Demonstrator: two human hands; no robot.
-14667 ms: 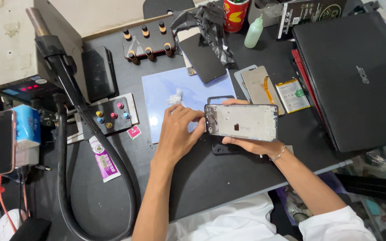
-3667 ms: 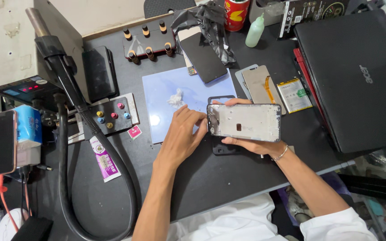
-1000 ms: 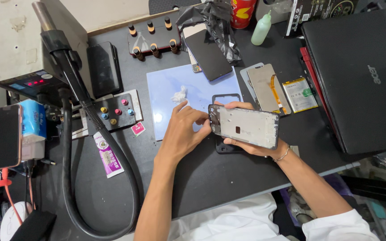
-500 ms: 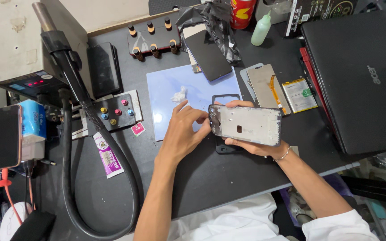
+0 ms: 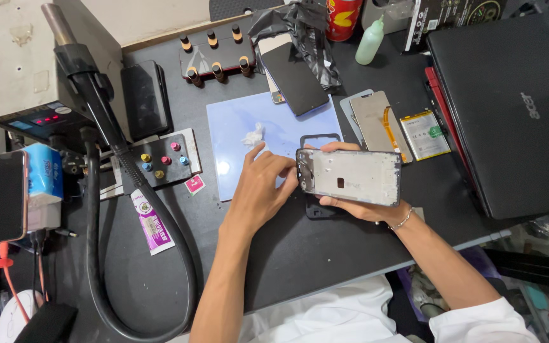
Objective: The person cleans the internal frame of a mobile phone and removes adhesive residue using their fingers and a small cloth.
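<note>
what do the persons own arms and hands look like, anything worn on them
Both hands, left hand and right hand, are bare, no gloves. The right wrist carries a thin silver bracelet, and a white sleeve covers that upper arm. The left forearm is uncovered.

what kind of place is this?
Likely a phone repair bench. The right hand holds a bare phone frame; a hot-air station, a loose battery and a blue work mat surround it.
</note>
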